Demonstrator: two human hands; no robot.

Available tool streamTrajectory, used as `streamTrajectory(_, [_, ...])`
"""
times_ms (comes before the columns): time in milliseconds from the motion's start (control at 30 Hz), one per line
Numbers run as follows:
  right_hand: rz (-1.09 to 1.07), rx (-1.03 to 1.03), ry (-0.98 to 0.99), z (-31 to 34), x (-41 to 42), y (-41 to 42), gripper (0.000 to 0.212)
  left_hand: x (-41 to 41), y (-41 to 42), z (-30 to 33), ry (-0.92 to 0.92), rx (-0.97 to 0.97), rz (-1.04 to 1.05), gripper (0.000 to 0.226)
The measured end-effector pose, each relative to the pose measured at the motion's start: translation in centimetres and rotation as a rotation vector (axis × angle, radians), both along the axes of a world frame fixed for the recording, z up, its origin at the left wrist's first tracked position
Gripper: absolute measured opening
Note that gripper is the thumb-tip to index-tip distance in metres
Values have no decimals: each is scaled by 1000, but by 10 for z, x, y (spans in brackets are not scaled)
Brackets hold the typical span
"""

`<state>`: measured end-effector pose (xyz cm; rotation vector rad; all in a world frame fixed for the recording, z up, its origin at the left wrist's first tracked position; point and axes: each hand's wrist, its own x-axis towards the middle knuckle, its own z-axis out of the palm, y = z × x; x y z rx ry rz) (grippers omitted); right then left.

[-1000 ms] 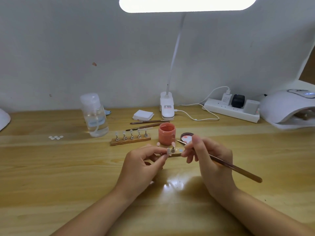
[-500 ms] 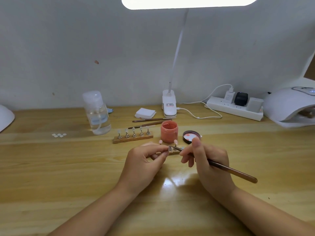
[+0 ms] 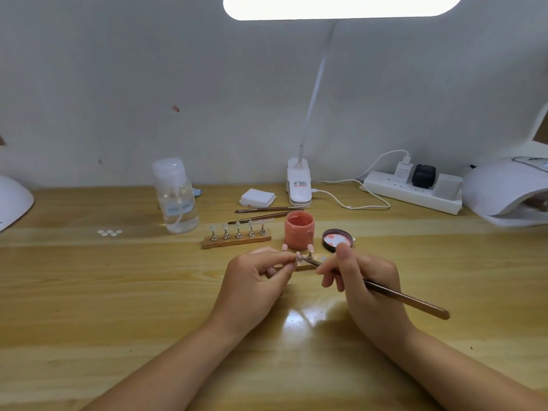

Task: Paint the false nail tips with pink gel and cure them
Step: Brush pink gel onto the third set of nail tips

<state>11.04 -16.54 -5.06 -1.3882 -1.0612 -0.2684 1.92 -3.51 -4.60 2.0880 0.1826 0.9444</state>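
Left hand (image 3: 252,284) pinches a small nail-tip stand between thumb and forefinger, a false nail tip (image 3: 298,256) on top at the fingertips. Right hand (image 3: 363,284) grips a brush (image 3: 406,298) like a pen, bristle end touching that tip, or just off it; too small to call. Both hands sit low over the wooden table (image 3: 118,292). Just behind them: open pink gel jar (image 3: 299,229), its lid (image 3: 338,239) lying inside-up to the right. Second holder strip (image 3: 236,241) with five clear tips stands left of the jar (unpainted, by the look). Two spare brushes (image 3: 268,209) behind it, clear liquid bottle (image 3: 175,195) further left. Curing lamp (image 3: 508,189) at far right, next to the power strip (image 3: 413,191).
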Motion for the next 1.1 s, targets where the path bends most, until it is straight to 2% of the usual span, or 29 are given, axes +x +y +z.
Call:
streamTrajectory(133, [36,57,134,-1,-1,-3,52,0,0,0,9,-18,-5,23])
streamTrajectory(367, [-29,-22,-47,0,0,2,43,-1,0,0,26,-43,-15,24])
streamTrajectory(567, [7,59,37,0,0,-3,50,-2,-3,3,37,-87,-9,39])
streamTrajectory(767, [-87,-16,-119,0,1,2,43,-2,-3,4,45,-105,-19,36])
streamTrajectory(867, [-69,-18,-78,-1,1,1,48,-2,-3,4,58,-130,-19,29])
streamTrajectory(967, [-33,17,-17,-1,1,-2,54,-3,-4,5,66,-142,-9,33])
streamTrajectory(1100, [-61,20,-104,0,1,-1,49,-3,-4,7,66,-144,-16,35])
